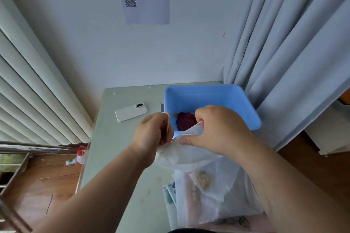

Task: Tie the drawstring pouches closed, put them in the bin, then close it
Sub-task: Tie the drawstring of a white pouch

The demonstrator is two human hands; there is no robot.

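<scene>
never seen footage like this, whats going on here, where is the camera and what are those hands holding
There is no machine here. A person works with bare hands, and the single picture comes from a wide-angle camera worn on their head, looking forward and down. That is why both forearms reach in from the bottom edge.

The left hand pinches a white cord. The right hand grips the mouth of the white pouch that the cord belongs to.

On the pale table stands an open blue bin with a dark red pouch inside. A white phone lies to the bin's left. Nearer the person is a pile of thin see-through bags, one holding small yellowish pieces.
</scene>
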